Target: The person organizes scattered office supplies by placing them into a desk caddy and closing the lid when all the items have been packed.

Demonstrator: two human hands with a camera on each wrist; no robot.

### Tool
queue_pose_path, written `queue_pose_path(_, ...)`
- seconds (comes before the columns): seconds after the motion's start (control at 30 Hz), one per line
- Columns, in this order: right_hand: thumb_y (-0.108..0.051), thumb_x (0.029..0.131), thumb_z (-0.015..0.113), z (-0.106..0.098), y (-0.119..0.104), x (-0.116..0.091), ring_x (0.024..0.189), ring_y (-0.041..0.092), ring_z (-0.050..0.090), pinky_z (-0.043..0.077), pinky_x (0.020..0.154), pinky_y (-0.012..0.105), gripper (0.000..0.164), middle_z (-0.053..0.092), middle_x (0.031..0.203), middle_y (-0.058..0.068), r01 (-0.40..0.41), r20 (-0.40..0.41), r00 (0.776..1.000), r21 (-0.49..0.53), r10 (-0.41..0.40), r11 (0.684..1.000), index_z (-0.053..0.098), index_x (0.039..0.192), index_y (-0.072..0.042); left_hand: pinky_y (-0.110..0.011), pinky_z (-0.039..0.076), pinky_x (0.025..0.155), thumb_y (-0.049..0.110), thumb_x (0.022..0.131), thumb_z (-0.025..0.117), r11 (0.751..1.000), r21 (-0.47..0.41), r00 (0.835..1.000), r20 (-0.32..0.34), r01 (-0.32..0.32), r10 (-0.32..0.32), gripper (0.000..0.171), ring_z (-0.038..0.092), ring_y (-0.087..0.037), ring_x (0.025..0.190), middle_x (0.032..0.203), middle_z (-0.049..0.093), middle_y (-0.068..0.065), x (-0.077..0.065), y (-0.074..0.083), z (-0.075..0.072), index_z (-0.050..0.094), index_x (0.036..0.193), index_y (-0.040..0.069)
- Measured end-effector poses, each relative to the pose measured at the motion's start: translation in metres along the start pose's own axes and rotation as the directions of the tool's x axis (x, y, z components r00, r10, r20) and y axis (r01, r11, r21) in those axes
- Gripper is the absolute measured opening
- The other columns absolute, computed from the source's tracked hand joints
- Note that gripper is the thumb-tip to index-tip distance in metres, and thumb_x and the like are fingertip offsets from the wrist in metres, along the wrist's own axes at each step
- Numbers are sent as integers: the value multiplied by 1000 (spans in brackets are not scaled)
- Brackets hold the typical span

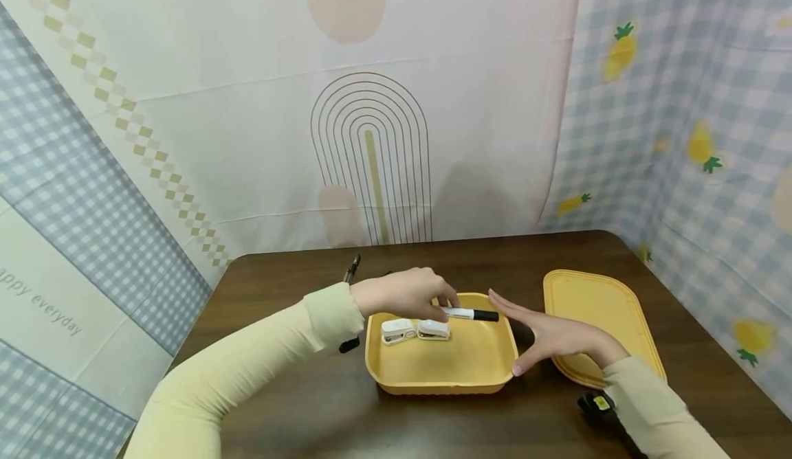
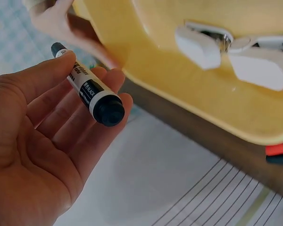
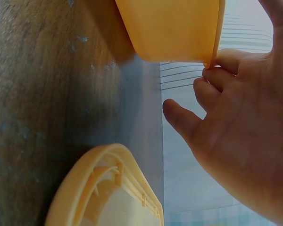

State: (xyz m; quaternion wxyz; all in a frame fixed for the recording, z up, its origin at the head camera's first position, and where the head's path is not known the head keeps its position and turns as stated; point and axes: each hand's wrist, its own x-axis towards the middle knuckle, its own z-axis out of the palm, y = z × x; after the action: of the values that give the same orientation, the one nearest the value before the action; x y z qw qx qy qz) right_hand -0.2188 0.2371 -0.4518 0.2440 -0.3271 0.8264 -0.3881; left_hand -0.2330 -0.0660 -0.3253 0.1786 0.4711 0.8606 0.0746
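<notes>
Between thumb and fingers my left hand (image 1: 416, 293) pinches a white marker with black ends (image 2: 88, 87), held above the yellow box (image 1: 445, 382). Inside that box, toward its left side, lie two white staplers (image 2: 262, 66), side by side. My right hand (image 1: 559, 335) is spread at the box's right end, thumb near the front corner and fingers near the back one. In the right wrist view, the fingers touch the box's rim (image 3: 211, 59).
A yellow lid (image 1: 597, 308) lies on the dark wooden table (image 1: 297, 411) to the right. Behind the box, red and black markers (image 2: 278, 150) show partly. A dark pen-like item (image 1: 352, 268) lies left of the box, and a black strap-like object (image 1: 596, 404) is near my right wrist.
</notes>
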Motion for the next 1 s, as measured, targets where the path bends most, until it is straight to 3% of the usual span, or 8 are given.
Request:
queue_pose_path(0.43, -28, 81, 86, -1, -4, -1, 151, 40, 7, 22, 110, 70, 120, -4, 169, 5, 4, -14, 1000, -15, -4, 1000, -1, 163, -32, -16, 50, 72, 21, 97, 70, 999, 35, 998, 64, 18, -20, 20, 64, 1, 82, 100, 74, 5, 8, -4, 33, 75, 114, 12)
queue_pose_path(1.0, -28, 81, 86, 1, 0, 0, 151, 38, 2, 20, 111, 70, 119, -8, 168, 6, 19, -4, 1000, -5, -19, 1000, 0, 162, -33, -14, 46, 71, 13, 90, 76, 994, 96, 986, 165, -42, 26, 14, 61, 0, 80, 92, 73, 7, 20, -4, 50, 77, 104, 12)
